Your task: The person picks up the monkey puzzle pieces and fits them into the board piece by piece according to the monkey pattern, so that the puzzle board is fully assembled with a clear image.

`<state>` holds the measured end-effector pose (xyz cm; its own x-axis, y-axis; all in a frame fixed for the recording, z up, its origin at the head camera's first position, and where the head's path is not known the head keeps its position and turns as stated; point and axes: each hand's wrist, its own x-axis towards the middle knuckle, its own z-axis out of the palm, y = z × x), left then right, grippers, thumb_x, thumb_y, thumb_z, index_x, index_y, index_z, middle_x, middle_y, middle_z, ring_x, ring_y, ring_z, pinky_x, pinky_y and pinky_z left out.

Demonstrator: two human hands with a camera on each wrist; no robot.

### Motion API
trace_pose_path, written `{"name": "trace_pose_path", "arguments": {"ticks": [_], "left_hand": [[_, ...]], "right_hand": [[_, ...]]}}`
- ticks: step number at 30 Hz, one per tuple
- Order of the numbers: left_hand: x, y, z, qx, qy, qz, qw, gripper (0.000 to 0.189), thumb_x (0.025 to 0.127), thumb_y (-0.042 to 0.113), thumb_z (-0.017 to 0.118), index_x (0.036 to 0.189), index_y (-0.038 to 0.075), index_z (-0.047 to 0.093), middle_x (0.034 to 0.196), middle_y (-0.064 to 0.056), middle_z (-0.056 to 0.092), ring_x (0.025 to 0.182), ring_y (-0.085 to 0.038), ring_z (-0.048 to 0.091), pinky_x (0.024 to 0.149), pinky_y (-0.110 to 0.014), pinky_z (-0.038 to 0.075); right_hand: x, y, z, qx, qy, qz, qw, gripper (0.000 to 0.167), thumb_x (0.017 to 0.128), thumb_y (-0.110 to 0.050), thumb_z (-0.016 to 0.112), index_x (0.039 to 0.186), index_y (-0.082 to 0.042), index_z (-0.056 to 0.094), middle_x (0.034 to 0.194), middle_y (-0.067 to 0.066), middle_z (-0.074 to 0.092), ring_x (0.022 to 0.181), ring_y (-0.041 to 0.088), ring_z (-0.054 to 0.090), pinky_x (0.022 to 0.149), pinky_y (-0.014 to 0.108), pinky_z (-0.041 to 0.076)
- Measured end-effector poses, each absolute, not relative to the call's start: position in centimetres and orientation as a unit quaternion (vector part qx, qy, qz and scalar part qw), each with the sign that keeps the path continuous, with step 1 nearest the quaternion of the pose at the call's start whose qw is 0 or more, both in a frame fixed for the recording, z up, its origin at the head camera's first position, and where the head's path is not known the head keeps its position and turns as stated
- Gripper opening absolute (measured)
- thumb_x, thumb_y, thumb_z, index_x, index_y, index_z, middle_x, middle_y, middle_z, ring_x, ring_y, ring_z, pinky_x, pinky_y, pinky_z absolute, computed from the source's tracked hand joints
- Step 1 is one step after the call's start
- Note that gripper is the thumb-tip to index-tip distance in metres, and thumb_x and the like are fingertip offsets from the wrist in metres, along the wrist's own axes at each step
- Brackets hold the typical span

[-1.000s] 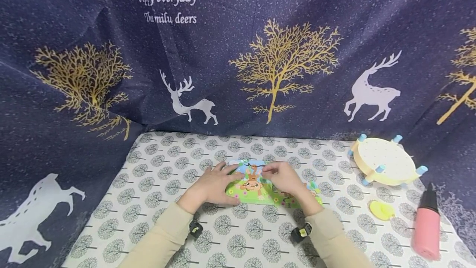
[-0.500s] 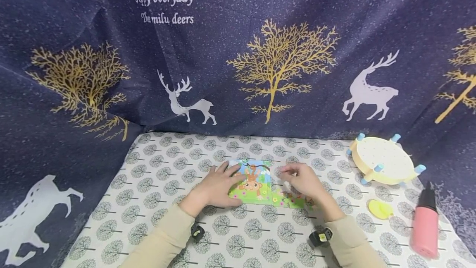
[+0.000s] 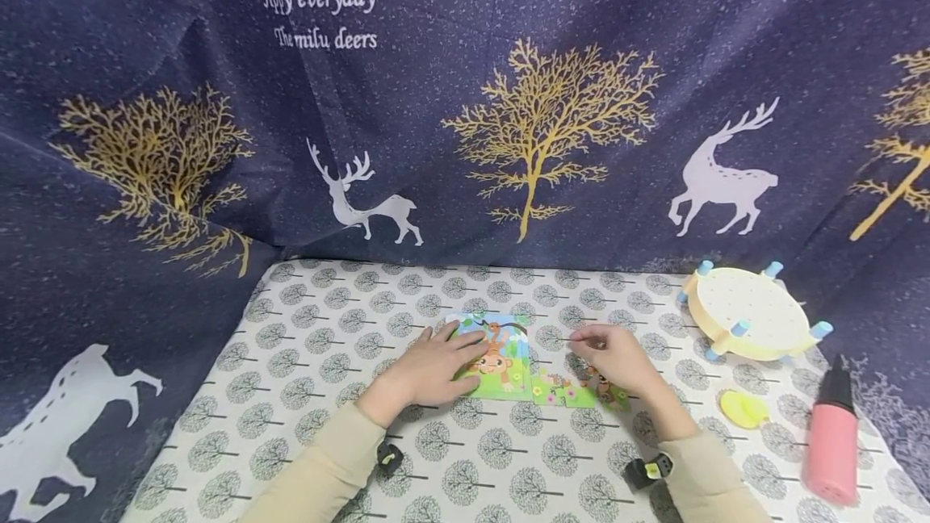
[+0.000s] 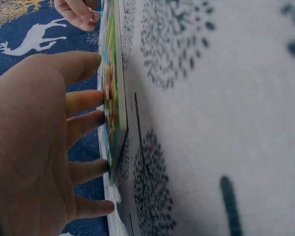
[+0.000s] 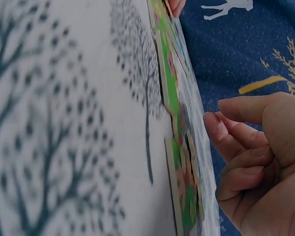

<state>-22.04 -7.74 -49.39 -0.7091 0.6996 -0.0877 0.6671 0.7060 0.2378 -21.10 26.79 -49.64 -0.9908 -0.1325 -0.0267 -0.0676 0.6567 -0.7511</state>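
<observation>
A jigsaw puzzle panel (image 3: 501,374) with a monkey picture lies flat on the table. My left hand (image 3: 432,366) rests on its left part, fingers spread; in the left wrist view the fingertips meet the panel (image 4: 113,105). Along the lower right, a row of green, flowered puzzle pieces (image 3: 555,391) adjoins the panel. Over the right end of this row hovers my right hand (image 3: 617,357), partly hiding a brown and green piece (image 3: 616,395). In the right wrist view, the right hand (image 5: 265,157) has loosely curled fingers, with nothing visible between thumb and forefinger, apart from the pieces (image 5: 184,182).
To the right stands a round cream tray-like toy (image 3: 748,313) with blue pegs. In front of it lie a small yellow object (image 3: 743,409) and a pink bottle (image 3: 831,442) with a black nozzle. A dark blue printed cloth (image 3: 436,103) hangs behind the table.
My right hand has left the panel's right edge and moved right, over the row's end. The left hand stays on the panel, shifted slightly toward me.
</observation>
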Motion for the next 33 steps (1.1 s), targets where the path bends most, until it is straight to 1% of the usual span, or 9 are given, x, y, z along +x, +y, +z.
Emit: {"name": "trace_pose_path", "arguments": {"ticks": [1, 3, 8, 13, 17, 21, 25, 29, 33], "left_hand": [[-22.1, -7.7, -49.4, 0.372, 0.919, 0.096, 0.087, 0.060, 0.106, 0.052, 0.045, 0.161, 0.027, 0.042, 0.169, 0.003, 0.031, 0.154, -0.044, 0.021, 0.117, -0.074, 0.021], [-22.1, -7.7, -49.4, 0.372, 0.919, 0.096, 0.090, 0.060, 0.106, 0.052, 0.046, 0.161, 0.029, 0.041, 0.169, 0.003, 0.031, 0.154, -0.045, 0.021, 0.117, -0.074, 0.020], [-22.1, -7.7, -49.4, 0.375, 0.918, 0.096, 0.091, 0.057, 0.107, 0.051, 0.046, 0.161, 0.033, 0.042, 0.168, 0.003, 0.031, 0.153, -0.046, 0.021, 0.118, -0.074, 0.019], [-22.2, -7.7, -49.6, 0.371, 0.919, 0.096, 0.090, 0.057, 0.106, 0.051, 0.048, 0.160, 0.034, 0.044, 0.168, 0.003, 0.032, 0.153, -0.046, 0.021, 0.118, -0.074, 0.019], [-22.3, -7.4, -49.7, 0.365, 0.923, 0.092, 0.078, 0.056, 0.106, 0.051, 0.047, 0.159, 0.032, 0.046, 0.167, 0.003, 0.034, 0.153, -0.045, 0.023, 0.118, -0.074, 0.019], [-22.4, -7.0, -49.7, 0.366, 0.926, 0.071, 0.054, 0.055, 0.108, 0.050, 0.046, 0.158, 0.027, 0.048, 0.165, 0.003, 0.039, 0.152, -0.041, 0.029, 0.118, -0.071, 0.022], [-22.5, -6.7, -49.7, 0.371, 0.927, 0.055, 0.028, 0.055, 0.107, 0.049, 0.051, 0.156, 0.022, 0.051, 0.160, 0.001, 0.045, 0.148, -0.038, 0.037, 0.118, -0.068, 0.029], [-22.7, -6.4, -49.7, 0.371, 0.927, 0.058, 0.016, 0.055, 0.106, 0.050, 0.054, 0.153, 0.022, 0.054, 0.155, 0.001, 0.050, 0.145, -0.035, 0.042, 0.118, -0.065, 0.031], [-22.9, -6.3, -49.8, 0.370, 0.927, 0.063, 0.016, 0.055, 0.105, 0.050, 0.056, 0.153, 0.022, 0.055, 0.156, 0.002, 0.050, 0.145, -0.034, 0.042, 0.118, -0.064, 0.032]], "right_hand": [[-21.1, 27.0, -49.7, -0.053, 0.909, -0.411, 0.041, 0.021, 0.097, -0.021, 0.074, 0.113, -0.009, 0.077, 0.109, 0.008, 0.075, 0.069, 0.018, 0.065, 0.058, 0.032, 0.055], [-21.0, 27.4, -49.7, -0.055, 0.911, -0.407, 0.039, 0.022, 0.098, -0.023, 0.073, 0.114, -0.009, 0.077, 0.109, 0.007, 0.075, 0.072, 0.017, 0.066, 0.061, 0.033, 0.055], [-20.7, 28.2, -49.9, -0.052, 0.914, -0.400, 0.033, 0.023, 0.098, -0.025, 0.073, 0.115, -0.009, 0.077, 0.111, 0.006, 0.075, 0.086, 0.016, 0.066, 0.076, 0.036, 0.055], [-20.5, 28.7, -49.9, -0.043, 0.908, -0.414, 0.049, 0.025, 0.099, -0.025, 0.072, 0.117, -0.008, 0.076, 0.113, 0.008, 0.074, 0.087, 0.019, 0.068, 0.075, 0.036, 0.057], [-20.3, 29.3, -50.2, -0.035, 0.913, -0.405, 0.046, 0.023, 0.099, -0.026, 0.072, 0.116, -0.011, 0.077, 0.116, 0.006, 0.073, 0.097, 0.019, 0.067, 0.081, 0.037, 0.055], [-20.2, 30.1, -50.4, -0.028, 0.915, -0.399, 0.047, 0.023, 0.096, -0.024, 0.075, 0.116, -0.012, 0.077, 0.106, 0.002, 0.074, 0.095, 0.018, 0.067, 0.081, 0.038, 0.055], [-20.0, 30.6, -50.3, -0.036, 0.918, -0.393, 0.041, 0.027, 0.092, -0.026, 0.080, 0.115, -0.010, 0.076, 0.098, -0.001, 0.074, 0.091, 0.018, 0.069, 0.082, 0.042, 0.057], [-19.7, 31.1, -49.9, -0.050, 0.927, -0.371, 0.022, 0.037, 0.087, -0.033, 0.085, 0.115, -0.010, 0.077, 0.104, 0.003, 0.075, 0.094, 0.021, 0.070, 0.086, 0.051, 0.056], [-19.5, 31.6, -49.7, -0.057, 0.933, -0.355, 0.023, 0.044, 0.085, -0.034, 0.087, 0.118, -0.008, 0.076, 0.109, 0.006, 0.074, 0.098, 0.024, 0.069, 0.087, 0.053, 0.056]]}}
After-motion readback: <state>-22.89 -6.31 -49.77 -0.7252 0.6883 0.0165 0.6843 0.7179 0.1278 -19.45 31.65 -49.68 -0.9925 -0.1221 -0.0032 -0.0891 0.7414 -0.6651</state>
